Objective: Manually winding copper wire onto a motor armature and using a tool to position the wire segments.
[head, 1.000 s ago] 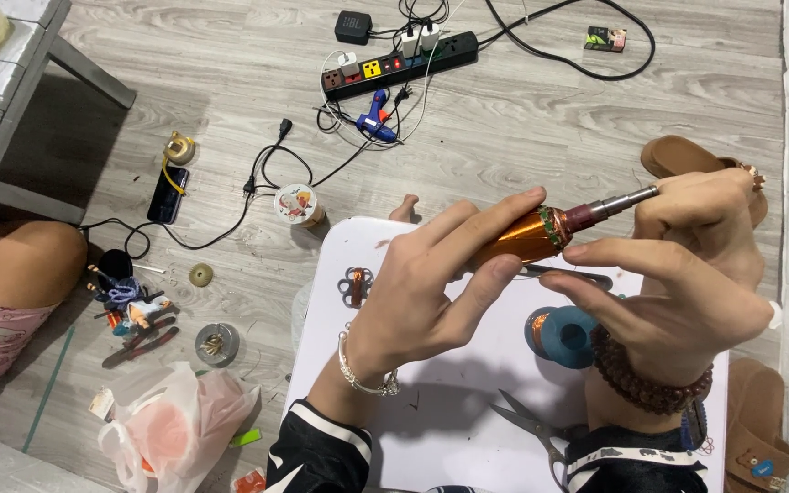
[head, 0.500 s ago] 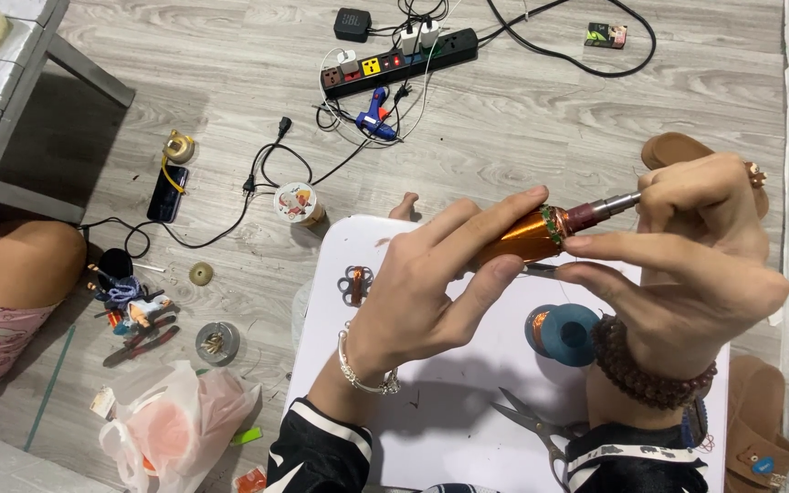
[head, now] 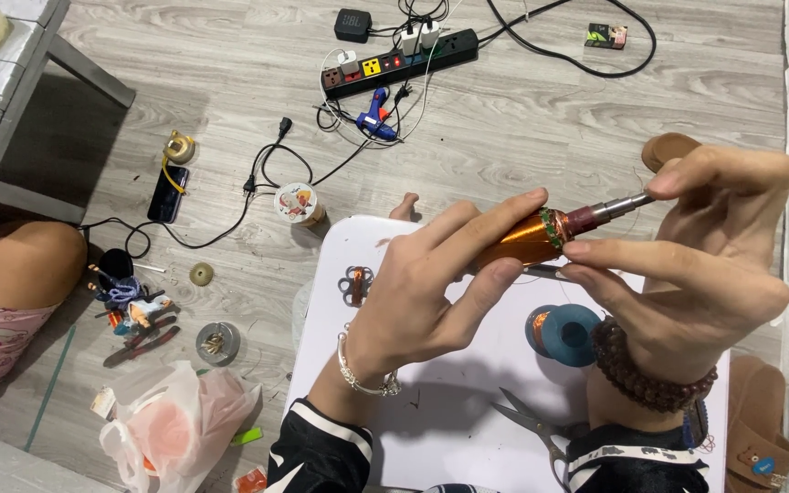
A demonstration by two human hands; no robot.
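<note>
My left hand (head: 431,292) grips a motor rotor (head: 530,237) wound with shiny copper wire, holding it above a small white table (head: 431,429). My right hand (head: 696,274) pinches the rotor's steel shaft (head: 621,207) at its tip, while a lower finger touches the green ring at the winding's end. Below the hands a blue spool (head: 566,334) of copper wire rests on the table. Scissors (head: 531,424) lie near my right wrist, and a small copper-wound part (head: 356,285) sits at the table's left corner.
On the wooden floor lie a black power strip (head: 399,64) with plugs and cables, a blue glue gun (head: 376,119), a phone (head: 167,193), a tape roll (head: 299,203), small tools and a plastic bag (head: 175,429). Another person's knee (head: 20,265) is at left. Brown slippers (head: 760,438) lie at right.
My right hand has shifted up along the shaft toward its tip, with the fingers stretched out more. My left hand holds the rotor in the same place.
</note>
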